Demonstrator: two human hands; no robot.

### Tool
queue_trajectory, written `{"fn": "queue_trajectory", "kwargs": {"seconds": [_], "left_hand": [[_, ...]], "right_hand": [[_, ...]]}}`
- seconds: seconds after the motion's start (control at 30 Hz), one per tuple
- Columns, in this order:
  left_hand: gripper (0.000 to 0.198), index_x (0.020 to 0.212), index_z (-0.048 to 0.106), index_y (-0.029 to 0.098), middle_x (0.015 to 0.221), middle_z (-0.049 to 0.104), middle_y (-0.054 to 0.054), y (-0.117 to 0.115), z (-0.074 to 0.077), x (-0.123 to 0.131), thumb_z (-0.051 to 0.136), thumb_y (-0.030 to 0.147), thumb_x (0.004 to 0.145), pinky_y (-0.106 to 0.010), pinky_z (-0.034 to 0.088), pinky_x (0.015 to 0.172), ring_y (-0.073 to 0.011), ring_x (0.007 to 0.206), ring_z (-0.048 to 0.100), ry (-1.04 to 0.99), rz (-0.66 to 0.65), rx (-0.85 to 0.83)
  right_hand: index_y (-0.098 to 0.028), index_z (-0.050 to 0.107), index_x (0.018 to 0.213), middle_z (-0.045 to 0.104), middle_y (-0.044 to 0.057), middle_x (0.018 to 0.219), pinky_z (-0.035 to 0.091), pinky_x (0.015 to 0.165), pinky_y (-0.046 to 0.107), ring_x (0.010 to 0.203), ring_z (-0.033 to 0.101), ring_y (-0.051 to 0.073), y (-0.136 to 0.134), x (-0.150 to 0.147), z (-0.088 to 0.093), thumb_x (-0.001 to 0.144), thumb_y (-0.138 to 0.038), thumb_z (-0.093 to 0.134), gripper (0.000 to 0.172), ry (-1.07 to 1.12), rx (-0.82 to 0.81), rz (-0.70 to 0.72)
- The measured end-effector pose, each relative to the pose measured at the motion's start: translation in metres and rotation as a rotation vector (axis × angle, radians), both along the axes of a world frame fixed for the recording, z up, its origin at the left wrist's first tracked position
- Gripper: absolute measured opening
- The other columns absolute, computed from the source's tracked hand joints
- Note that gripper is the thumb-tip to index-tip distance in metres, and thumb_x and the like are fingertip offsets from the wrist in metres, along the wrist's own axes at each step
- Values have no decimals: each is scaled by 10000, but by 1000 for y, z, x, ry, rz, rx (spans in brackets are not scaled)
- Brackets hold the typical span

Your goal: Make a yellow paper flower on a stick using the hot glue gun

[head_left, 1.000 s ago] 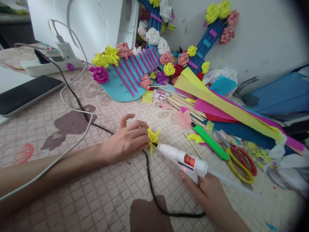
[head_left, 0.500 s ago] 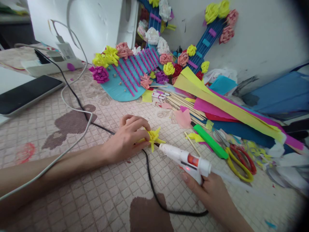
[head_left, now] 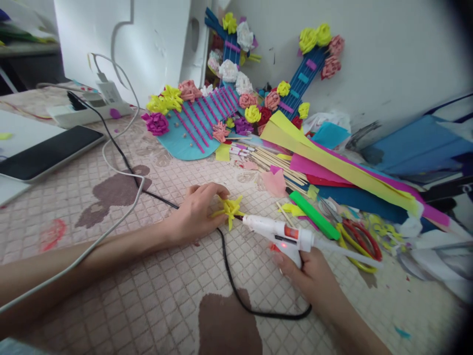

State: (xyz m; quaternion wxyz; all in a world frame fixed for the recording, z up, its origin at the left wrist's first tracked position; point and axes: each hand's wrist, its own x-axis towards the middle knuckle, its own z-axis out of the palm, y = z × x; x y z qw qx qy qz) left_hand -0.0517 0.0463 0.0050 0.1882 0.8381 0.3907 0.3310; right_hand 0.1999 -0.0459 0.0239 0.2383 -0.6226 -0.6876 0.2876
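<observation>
Pinched in the fingers of my left hand (head_left: 201,209) is a yellow paper flower (head_left: 231,209) with pointed petals. My right hand (head_left: 310,273) is wrapped round the handle of a white hot glue gun (head_left: 271,229), which has a small red light lit on its side. The gun's dark nozzle tip meets the right side of the flower; whether glue is coming out is too small to tell. A clear glue stick (head_left: 347,251) sticks out of the gun's back end. The black cord (head_left: 231,281) loops across the cloth between my hands.
Behind my hands lie a blue paper instrument shape (head_left: 181,143) with paper flowers, wooden sticks (head_left: 273,160) and yellow crepe paper (head_left: 332,160). On the right are a green cutter (head_left: 314,214) and scissors (head_left: 356,246). A phone (head_left: 51,153) and power strip (head_left: 79,113) are at left.
The whole view has shifted slightly. The glue gun is held a little more level, with its tip still at the flower. Both hands keep their holds.
</observation>
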Motion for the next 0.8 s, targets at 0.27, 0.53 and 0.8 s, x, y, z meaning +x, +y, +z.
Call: {"fn": "queue_trajectory", "kwargs": {"seconds": [0.27, 0.53, 0.8], "left_hand": [[445, 1165, 473, 187, 1080, 638, -86, 4, -2, 3, 626, 227, 749, -423, 440, 877, -227, 1002, 616, 15, 20, -29], [493, 1211, 445, 197, 1097, 661, -80, 10, -5, 8, 603, 241, 746, -476, 426, 884, -268, 1074, 567, 75, -1, -45], [491, 1194, 466, 193, 1062, 656, -81, 9, 1, 13, 610, 201, 725, -481, 421, 916, -262, 1056, 585, 69, -29, -85]], "right_hand": [[-158, 602, 643, 569, 2, 526, 430, 484, 248, 509, 515, 139, 4, 3, -4, 825, -502, 519, 399, 143, -41, -97], [-170, 520, 586, 506, -15, 491, 366, 432, 226, 445, 458, 108, 8, 3, -9, 835, -528, 508, 436, 238, 8, -190], [-180, 505, 612, 497, -18, 511, 377, 481, 251, 473, 461, 124, 13, 5, -15, 838, -544, 501, 429, 228, 87, -204]]}}
